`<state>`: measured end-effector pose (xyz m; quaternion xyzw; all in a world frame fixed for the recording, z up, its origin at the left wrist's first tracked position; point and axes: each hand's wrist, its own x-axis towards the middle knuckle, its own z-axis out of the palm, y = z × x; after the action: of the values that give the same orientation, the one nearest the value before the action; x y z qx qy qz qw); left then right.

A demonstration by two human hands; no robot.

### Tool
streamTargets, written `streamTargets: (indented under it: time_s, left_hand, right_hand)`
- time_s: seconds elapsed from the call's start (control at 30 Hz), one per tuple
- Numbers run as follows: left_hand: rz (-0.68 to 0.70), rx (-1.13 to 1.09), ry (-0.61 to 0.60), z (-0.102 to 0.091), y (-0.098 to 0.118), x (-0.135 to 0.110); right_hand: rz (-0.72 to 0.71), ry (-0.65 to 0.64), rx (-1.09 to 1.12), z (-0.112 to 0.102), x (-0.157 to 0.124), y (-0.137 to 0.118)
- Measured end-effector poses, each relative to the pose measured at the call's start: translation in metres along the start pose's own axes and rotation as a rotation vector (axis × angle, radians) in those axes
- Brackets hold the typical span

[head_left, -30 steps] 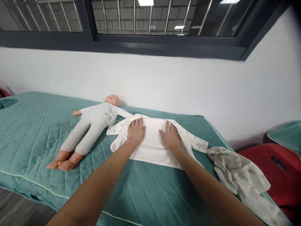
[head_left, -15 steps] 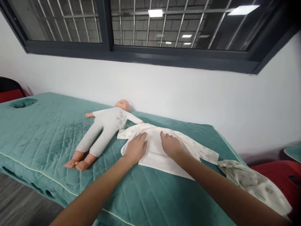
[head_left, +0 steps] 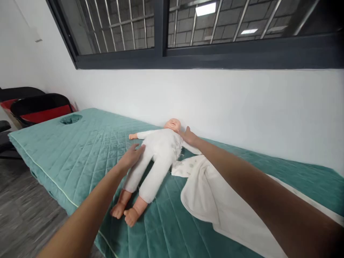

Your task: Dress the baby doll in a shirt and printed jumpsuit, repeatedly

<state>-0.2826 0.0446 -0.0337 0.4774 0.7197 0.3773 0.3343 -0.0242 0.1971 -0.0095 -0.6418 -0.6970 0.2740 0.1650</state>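
A baby doll [head_left: 161,143] with a white cloth body lies on its back on the green quilted bed, head toward the wall and bare feet toward me. My left hand [head_left: 132,156] is at the doll's hip, fingers stretched out and not wrapped round it. Beside the doll's neck and shoulder is my right hand [head_left: 189,136], thumb raised and fingers extended, their tips partly hidden at the doll's head. To the doll's right a white baby garment [head_left: 228,200] with a patterned sleeve is spread out, partly covered by my right forearm.
The bed [head_left: 107,143] has a face hole [head_left: 71,119] near its far left end. Black folding chairs with red parts [head_left: 44,109] stand beyond that end. A white wall [head_left: 242,107] with a dark-framed barred window [head_left: 161,32] runs along the back.
Both hands have left the white garment and moved left to the doll, the left at its hip, the right near its neck. My view has turned left.
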Motion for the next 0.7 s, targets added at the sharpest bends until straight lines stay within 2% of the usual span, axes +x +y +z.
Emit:
streamTargets:
  time_s: [0.1,0.17,0.27,0.37,0.5,0.57,0.63,0.7]
  left_hand:
    - [-0.016,-0.222,-0.204,0.011,0.003,0.002]
    - [-0.054,-0.357,-0.296,0.016,0.007,0.002]
    - [-0.108,-0.435,-0.332,0.018,0.015,0.002]
    - [-0.144,-0.493,-0.339,0.01,0.029,-0.004]
    - [-0.09,-0.494,-0.33,0.001,0.063,-0.03]
    - [-0.046,-0.484,-0.331,0.006,0.084,-0.05]
    - [-0.003,-0.494,-0.351,0.022,0.102,-0.071]
    - [0.027,-0.519,-0.391,0.05,0.115,-0.094]
  right_hand:
    - [-0.003,-0.012,0.084,0.009,0.021,-0.012]
    - [-0.022,-0.025,0.129,0.011,0.027,-0.016]
    - [-0.038,-0.046,0.184,0.006,0.026,-0.018]
    - [-0.045,-0.047,0.229,-0.009,0.019,-0.023]
    - [-0.099,-0.021,0.281,-0.051,0.001,-0.033]
    - [-0.131,0.001,0.295,-0.08,-0.015,-0.031]
    - [-0.147,0.022,0.289,-0.111,-0.036,-0.019]
    - [-0.138,0.051,0.264,-0.137,-0.062,0.005]
